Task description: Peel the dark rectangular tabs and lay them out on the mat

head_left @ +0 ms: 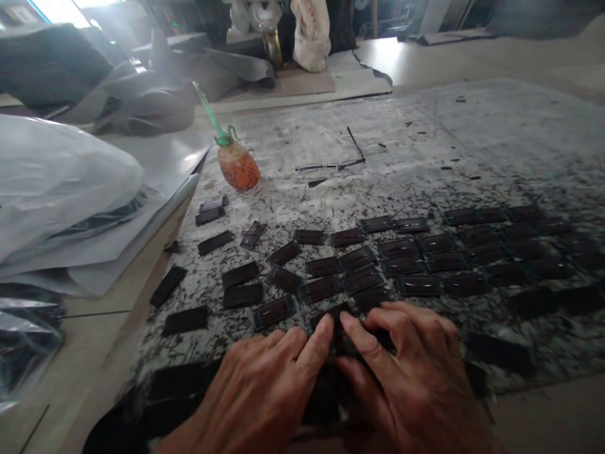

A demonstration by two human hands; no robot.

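My left hand (255, 394) and my right hand (406, 378) sit low in the head view, fingers meeting over a dark rectangular piece (338, 334). Their fingertips press on it from both sides, and much of it is hidden. Several similar dark glossy pieces (321, 289) lie in rough rows ahead of my hands, on a speckled, scrap-strewn sheet (302, 151). More dark pieces (498, 353) lie to the right of my right hand. Others (177, 381) lie beside my left hand, in shadow.
A pair of glasses (338, 162) and an orange-filled bulb with a green tube (237, 165) lie on the sheet. White plastic (57, 183) and pale sheets (142, 195) lie left, above a wooden surface (94, 353). Bagged items (309, 34) stand at the back.
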